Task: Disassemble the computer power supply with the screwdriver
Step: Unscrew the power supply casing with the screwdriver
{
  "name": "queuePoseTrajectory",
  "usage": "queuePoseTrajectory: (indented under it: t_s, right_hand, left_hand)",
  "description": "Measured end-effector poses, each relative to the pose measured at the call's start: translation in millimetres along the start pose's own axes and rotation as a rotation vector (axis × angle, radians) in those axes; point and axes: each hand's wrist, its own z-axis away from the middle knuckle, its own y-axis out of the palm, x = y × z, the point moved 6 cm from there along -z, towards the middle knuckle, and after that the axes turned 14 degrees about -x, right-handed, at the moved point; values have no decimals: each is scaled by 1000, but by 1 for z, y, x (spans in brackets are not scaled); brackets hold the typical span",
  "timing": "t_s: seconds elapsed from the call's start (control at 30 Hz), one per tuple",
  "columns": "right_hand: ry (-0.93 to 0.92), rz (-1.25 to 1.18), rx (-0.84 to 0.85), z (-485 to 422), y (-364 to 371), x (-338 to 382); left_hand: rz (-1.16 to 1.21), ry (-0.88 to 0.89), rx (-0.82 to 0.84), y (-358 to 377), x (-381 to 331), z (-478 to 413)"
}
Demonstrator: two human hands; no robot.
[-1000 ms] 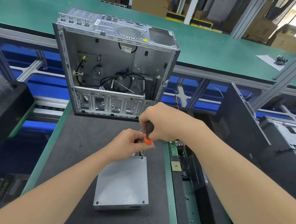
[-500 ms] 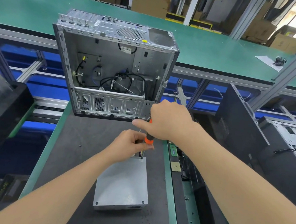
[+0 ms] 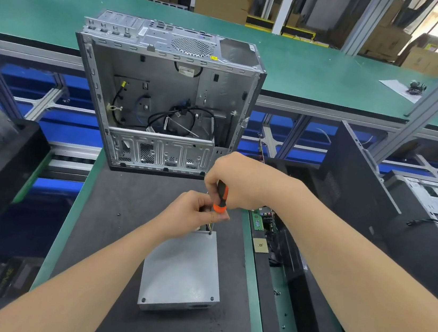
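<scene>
My screwdriver [image 3: 220, 197] is orange and black; the power supply [image 3: 182, 269] plain silver-grey, on a dark grey mat [image 3: 123, 209].

Both forearms are bare from the lower frame edges up to the wrists, with no sleeve, cuff, watch or glove on either. The left hand [image 3: 192, 215] is uncovered; no ring shows on the fingers that can be seen, and its thumbnail is short and plain. The right hand [image 3: 238, 181] is likewise bare, its knuckles and the back of the hand unmarked. Neither forearm shows any band, tattoo or marking along its visible length.
</scene>
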Motion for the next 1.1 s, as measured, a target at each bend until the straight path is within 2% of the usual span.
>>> queuePoseTrajectory:
  t_s: [0.27,0.33,0.43,0.53,0.6,0.87,1.1]
  right_hand:
    - [-36,-15,-35,3,-3,-2]
    - [40,74,-160,3,-8,-7]
    - [263,275,-300,5,-14,-12]
    - [402,83,-224,5,-7,-15]
    - [369,-6,-166,5,-7,-13]
    - [63,-15,-50,3,-10,-2]
    - [-9,-19,-28,1,1,2]
  left_hand:
    - [13,26,-29,1,0,0]
    - [7,35,-39,2,1,-1]
    - [5,21,-40,3,2,-1]
    - [-6,36,-40,3,1,-1]
    - [-15,37,-41,3,1,0]
    - [15,24,-20,2,3,0]
    - [92,3,19,3,1,1]
